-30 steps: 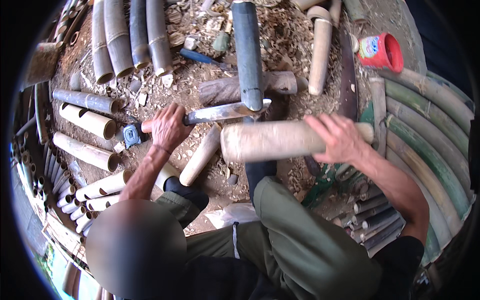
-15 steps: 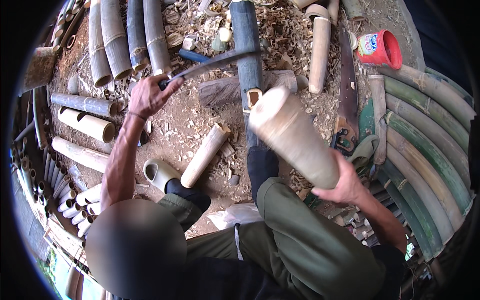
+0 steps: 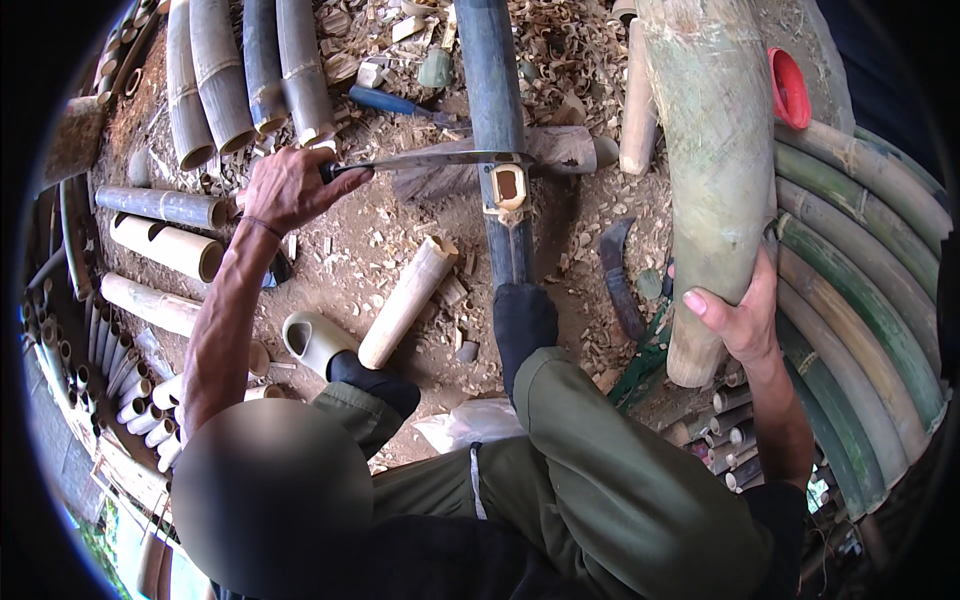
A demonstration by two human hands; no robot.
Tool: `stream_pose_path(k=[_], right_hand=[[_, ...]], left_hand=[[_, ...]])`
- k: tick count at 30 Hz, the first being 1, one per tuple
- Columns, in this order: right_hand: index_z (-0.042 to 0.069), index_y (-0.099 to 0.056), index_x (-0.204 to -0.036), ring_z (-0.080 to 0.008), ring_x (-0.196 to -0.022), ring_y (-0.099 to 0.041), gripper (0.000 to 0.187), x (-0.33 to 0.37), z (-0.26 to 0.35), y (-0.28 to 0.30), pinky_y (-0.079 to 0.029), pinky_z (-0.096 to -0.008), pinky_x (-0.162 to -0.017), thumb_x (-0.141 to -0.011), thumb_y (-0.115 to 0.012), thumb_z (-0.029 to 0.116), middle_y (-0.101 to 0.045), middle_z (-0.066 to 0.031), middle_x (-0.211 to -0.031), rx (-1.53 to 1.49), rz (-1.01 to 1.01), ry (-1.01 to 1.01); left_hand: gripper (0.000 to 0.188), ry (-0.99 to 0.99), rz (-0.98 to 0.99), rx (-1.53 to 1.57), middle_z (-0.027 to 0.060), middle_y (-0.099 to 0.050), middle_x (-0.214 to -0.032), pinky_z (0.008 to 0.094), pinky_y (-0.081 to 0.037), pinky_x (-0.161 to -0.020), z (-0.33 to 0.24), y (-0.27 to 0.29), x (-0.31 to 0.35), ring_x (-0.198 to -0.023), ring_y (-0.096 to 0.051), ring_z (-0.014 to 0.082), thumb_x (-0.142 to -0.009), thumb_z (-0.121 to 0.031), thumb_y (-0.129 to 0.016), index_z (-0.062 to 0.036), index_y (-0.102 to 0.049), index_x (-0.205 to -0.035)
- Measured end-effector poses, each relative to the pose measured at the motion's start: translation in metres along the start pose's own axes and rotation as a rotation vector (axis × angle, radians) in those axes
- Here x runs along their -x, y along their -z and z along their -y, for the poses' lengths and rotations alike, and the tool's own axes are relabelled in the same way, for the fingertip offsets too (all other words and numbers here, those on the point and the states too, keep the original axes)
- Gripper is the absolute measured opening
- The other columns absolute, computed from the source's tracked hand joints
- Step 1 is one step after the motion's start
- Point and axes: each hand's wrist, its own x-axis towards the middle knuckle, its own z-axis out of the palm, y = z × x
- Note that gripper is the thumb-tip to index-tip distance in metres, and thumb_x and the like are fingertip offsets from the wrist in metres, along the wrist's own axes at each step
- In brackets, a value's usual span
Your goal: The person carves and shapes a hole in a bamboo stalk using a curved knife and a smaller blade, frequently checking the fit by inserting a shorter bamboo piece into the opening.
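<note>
My left hand (image 3: pixel 290 190) grips the handle of a long-bladed knife (image 3: pixel 430 160). Its blade lies across a dark bamboo pole (image 3: pixel 490 70), at the upper edge of a roughly rectangular opening cut in the wall. Under the pole, crosswise, is a short log (image 3: pixel 565 150). My foot in a black sock (image 3: pixel 525 325) rests at the pole's near end. On the right, my right hand (image 3: pixel 740 315) is wrapped around the narrower lower part of a thick pale wooden club (image 3: pixel 705 150), held up close to the camera, away from the knife.
Wood chips cover the ground around the pole. A short peeled bamboo piece (image 3: pixel 408 305) lies left of my foot, near a clog (image 3: pixel 315 345). A dark curved blade (image 3: pixel 622 280) lies right of the pole. Bamboo lengths (image 3: pixel 850 270) are stacked at right, beside a red tub (image 3: pixel 788 90).
The club has swung up and to the right, away from the pole. The knife blade has come down nearer to me, to the edge of the opening.
</note>
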Motion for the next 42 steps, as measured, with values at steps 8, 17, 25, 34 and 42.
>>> stream_pose_path(k=[8,17,25,34,42], right_hand=[[-0.004,-0.038,-0.138,-0.0213,-0.113,-0.057,0.082,-0.009,0.004,-0.016,-0.044,-0.0365,-0.100,-0.070,-0.079,0.016,-0.057,-0.0145,-0.123,-0.049,0.006,0.081],[0.001,-0.034,-0.145,-0.0362,-0.114,-0.061,0.092,-0.066,-0.020,-0.059,-0.050,-0.0434,-0.098,-0.070,-0.083,0.023,-0.056,-0.0268,-0.127,0.627,0.020,0.232],[0.006,-0.034,-0.145,-0.0380,-0.105,-0.064,0.094,-0.066,-0.039,-0.063,-0.056,-0.0436,-0.089,-0.068,-0.084,0.022,-0.057,-0.0227,-0.122,0.702,-0.014,0.489],[0.005,-0.031,-0.146,-0.0360,-0.108,-0.063,0.093,-0.076,-0.025,-0.061,-0.055,-0.0423,-0.091,-0.072,-0.083,0.026,-0.057,-0.0234,-0.124,0.446,-0.160,0.704],[0.001,-0.031,-0.146,-0.0393,-0.113,-0.061,0.095,-0.084,-0.007,-0.065,-0.054,-0.0443,-0.095,-0.071,-0.083,0.029,-0.054,-0.0276,-0.130,0.445,-0.236,0.695]], left_hand=[[0.069,0.000,-0.029,-0.007,0.0079,-0.058,-0.053,0.0396,-0.046,-0.050,-0.001,-0.004,0.004,-0.052,-0.062,0.0244,-0.080,-0.077,-0.056,-0.0088,-0.069,-0.074],[0.067,0.037,-0.005,0.004,0.0102,-0.058,-0.052,0.0405,-0.047,-0.049,-0.003,-0.017,0.003,-0.051,-0.062,0.0269,-0.081,-0.073,-0.059,-0.0072,-0.070,-0.074],[0.064,0.053,0.093,-0.020,0.0114,-0.060,-0.055,0.0421,-0.048,-0.055,-0.009,-0.009,-0.003,-0.055,-0.064,0.0278,-0.083,-0.070,-0.060,-0.0080,-0.075,-0.084],[0.076,0.000,0.139,0.001,0.0072,-0.052,-0.047,0.0384,-0.044,-0.047,0.007,-0.024,-0.011,-0.046,-0.055,0.0217,-0.080,-0.080,-0.053,-0.0068,-0.072,-0.071],[0.082,0.017,0.231,0.039,0.0055,-0.050,-0.048,0.0407,-0.042,-0.048,0.011,-0.024,-0.014,-0.046,-0.051,0.0198,-0.078,-0.084,-0.048,-0.0065,-0.068,-0.064]])
